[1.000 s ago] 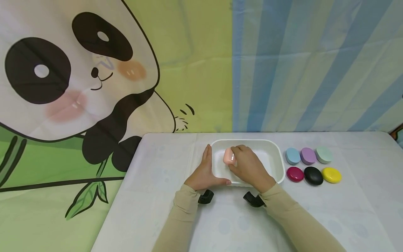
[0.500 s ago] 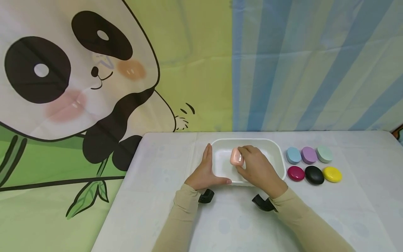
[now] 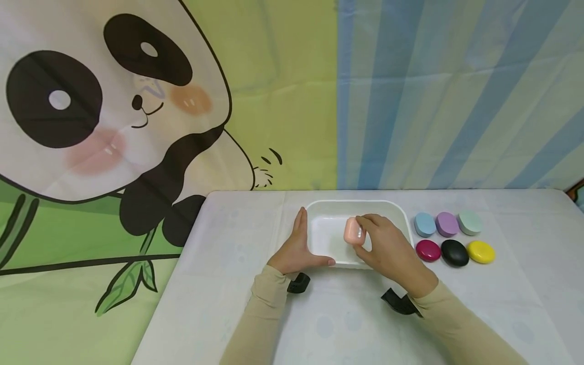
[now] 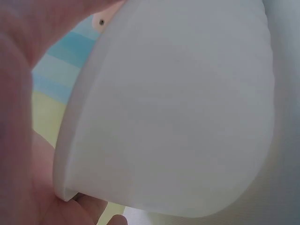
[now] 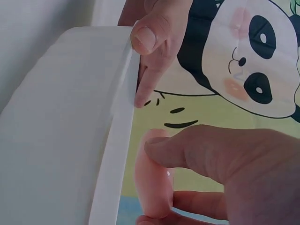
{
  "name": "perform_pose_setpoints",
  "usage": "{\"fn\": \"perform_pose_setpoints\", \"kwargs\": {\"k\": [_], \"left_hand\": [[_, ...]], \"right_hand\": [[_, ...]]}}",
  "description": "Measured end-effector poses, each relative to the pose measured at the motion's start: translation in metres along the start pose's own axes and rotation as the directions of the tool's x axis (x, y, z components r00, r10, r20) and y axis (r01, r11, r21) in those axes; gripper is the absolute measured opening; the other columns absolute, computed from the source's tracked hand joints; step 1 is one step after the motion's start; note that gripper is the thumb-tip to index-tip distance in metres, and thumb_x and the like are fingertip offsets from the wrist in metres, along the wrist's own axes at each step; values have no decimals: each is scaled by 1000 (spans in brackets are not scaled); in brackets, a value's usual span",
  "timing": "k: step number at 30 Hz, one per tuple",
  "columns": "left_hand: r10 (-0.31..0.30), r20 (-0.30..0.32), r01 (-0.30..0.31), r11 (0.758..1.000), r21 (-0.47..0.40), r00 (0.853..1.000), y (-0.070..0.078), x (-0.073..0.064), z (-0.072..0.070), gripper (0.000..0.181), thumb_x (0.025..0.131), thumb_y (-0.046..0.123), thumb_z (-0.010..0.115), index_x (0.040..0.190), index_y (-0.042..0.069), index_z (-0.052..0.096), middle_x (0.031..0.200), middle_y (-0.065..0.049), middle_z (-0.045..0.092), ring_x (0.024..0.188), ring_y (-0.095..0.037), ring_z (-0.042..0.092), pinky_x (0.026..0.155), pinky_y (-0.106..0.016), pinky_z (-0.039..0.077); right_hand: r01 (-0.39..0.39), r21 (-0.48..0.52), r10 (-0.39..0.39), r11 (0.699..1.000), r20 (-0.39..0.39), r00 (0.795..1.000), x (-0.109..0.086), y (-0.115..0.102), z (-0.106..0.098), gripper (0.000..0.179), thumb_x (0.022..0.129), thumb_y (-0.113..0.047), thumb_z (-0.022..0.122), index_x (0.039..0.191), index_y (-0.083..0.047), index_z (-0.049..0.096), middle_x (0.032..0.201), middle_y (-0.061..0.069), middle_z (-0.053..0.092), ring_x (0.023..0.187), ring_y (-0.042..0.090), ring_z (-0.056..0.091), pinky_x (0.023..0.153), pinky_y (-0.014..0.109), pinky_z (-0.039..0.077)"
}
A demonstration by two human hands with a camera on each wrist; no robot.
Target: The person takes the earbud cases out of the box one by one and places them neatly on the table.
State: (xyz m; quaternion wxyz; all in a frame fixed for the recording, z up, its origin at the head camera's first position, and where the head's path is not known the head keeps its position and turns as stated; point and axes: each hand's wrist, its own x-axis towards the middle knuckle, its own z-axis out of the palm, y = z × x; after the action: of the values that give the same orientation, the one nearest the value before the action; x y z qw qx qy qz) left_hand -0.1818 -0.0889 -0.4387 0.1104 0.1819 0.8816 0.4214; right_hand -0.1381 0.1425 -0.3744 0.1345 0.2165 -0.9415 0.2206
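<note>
A white rectangular tub [image 3: 360, 259] stands on the table. My left hand [image 3: 296, 251] is spread around its left front corner, fingers straight along the left side and thumb resting at the front rim. The left wrist view shows the tub's wall [image 4: 173, 108] close up. My right hand [image 3: 390, 251] pinches a small glossy pink rounded case [image 3: 354, 231] over the tub, thumb on one side and fingers on the other. From the right wrist, the pink case [image 5: 153, 173] appears beside the tub's rim. A small dark dot marks the pink case [image 4: 97, 19] in the left wrist view.
Right of the tub lie two rows: blue [image 3: 425, 224], purple [image 3: 446, 224] and mint [image 3: 469, 222] flat-topped pieces behind, and crimson [image 3: 428, 251], black [image 3: 454, 253] and yellow [image 3: 481, 252] rounded ones in front. A panda-printed cloth [image 3: 274, 101] hangs behind the white table [image 3: 319, 324].
The right hand has moved rightward within the tub's outline, carrying the pink case from near its left end to about its middle. My left hand has stayed at the corner.
</note>
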Motion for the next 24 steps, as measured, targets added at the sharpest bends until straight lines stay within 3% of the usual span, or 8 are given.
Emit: {"fn": "perform_pose_setpoints", "kwargs": {"k": [11,24], "left_hand": [[-15,-5,15,1000,15,1000,0,-1,0,144,52,62,81,147,10,-14,154,0,-16,140,-18,6,108,-37,27],[-28,13,28,999,39,1000,2,-3,0,143,53,65,78,146,11,-16,153,1,-18,140,-16,1,109,-36,24]], "right_hand": [[39,-10,-39,999,-12,999,-19,6,-14,54,70,-21,79,115,3,59,110,13,60,102,28,56,83,42,49],[-9,-58,9,998,5,1000,-48,16,-35,56,70,-27,79,117,-1,60,114,13,58,98,28,57,73,41,51]]}}
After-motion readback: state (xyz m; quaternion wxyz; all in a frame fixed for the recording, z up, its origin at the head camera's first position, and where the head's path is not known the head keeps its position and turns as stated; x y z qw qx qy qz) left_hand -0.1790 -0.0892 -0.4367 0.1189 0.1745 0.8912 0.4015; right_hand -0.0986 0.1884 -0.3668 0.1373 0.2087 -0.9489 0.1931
